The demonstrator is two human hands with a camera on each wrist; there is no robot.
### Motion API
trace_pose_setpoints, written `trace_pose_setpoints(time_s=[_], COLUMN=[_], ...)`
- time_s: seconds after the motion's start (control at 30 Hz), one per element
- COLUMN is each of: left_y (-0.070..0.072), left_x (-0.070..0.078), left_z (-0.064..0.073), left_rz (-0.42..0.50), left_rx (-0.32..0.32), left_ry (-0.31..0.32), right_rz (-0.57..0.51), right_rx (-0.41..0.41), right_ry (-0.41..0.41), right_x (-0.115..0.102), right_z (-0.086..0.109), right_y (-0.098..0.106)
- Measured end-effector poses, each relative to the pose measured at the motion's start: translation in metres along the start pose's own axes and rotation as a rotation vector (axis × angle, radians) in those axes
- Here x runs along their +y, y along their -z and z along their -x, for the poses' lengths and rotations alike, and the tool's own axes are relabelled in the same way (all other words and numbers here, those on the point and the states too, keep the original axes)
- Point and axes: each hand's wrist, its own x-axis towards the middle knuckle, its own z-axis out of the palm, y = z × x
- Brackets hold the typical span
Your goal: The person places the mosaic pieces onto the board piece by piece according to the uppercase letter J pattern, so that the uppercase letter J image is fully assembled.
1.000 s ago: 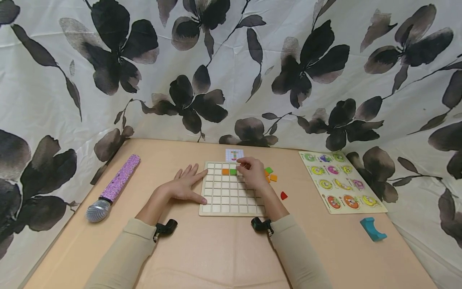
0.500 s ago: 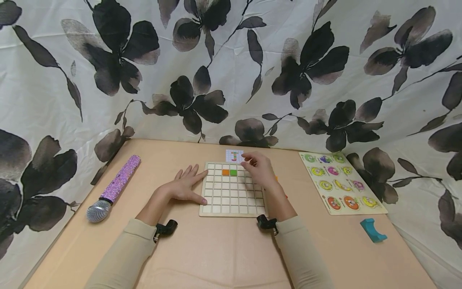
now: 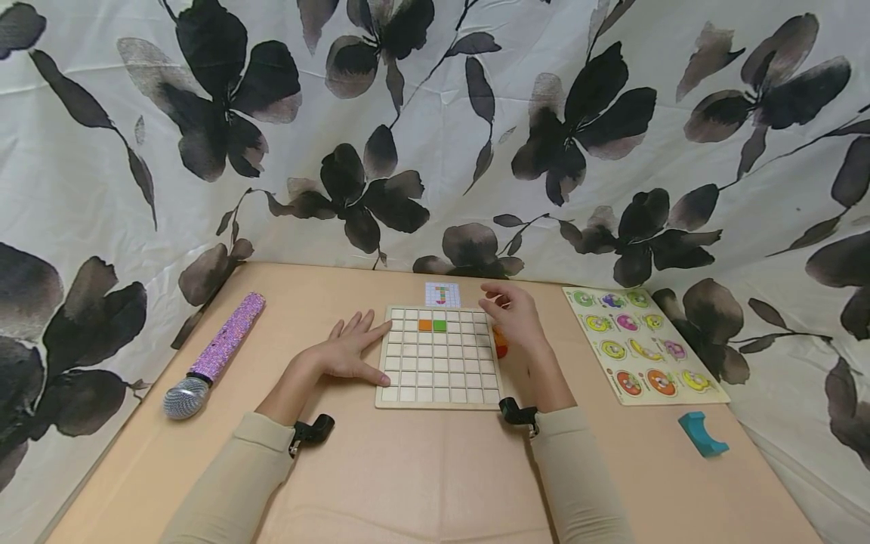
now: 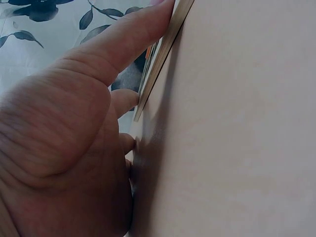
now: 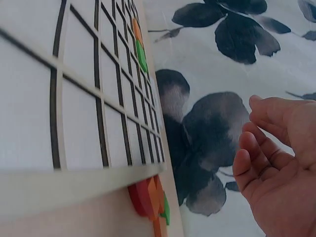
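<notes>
A pale grid board [image 3: 438, 375] lies on the table, an orange square tile [image 3: 424, 325] and a green square tile [image 3: 439, 326] side by side in its upper rows. My left hand [image 3: 345, 351] has its fingers spread, with thumb and index finger touching the board's left edge. Past the board's right edge hovers my right hand [image 3: 516, 317], its fingers loosely bent and nothing visible between them in the right wrist view. Partly hidden below it are loose red, orange and green pieces [image 5: 154, 197]. A small card [image 3: 442, 294] with a coloured pattern lies behind the board.
To the left lies a glittery purple microphone [image 3: 216, 351]. On the right are a board with fruit pictures [image 3: 639, 344] and a teal curved block [image 3: 703, 434]. A floral cloth [image 3: 469, 136] hangs behind the table's back edge.
My right hand has moved right, from over the board near the green tile to beyond the right edge, covering most of the loose pieces. My left hand has stayed in place.
</notes>
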Motion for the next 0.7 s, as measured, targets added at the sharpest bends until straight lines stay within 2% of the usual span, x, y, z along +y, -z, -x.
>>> trace_pose_setpoints(time_s=[0.4,0.7], left_y=[0.001,0.001], left_x=[0.000,0.001], left_z=[0.001,0.001], left_rz=[0.008,0.010], left_rx=[0.003,0.001], left_ry=[0.000,0.002], right_rz=[-0.008,-0.070], right_rx=[0.020,0.005], right_ry=[-0.083,-0.210], right_x=[0.021,0.036], right_z=[0.002,0.005], right_y=[0.011,0.018])
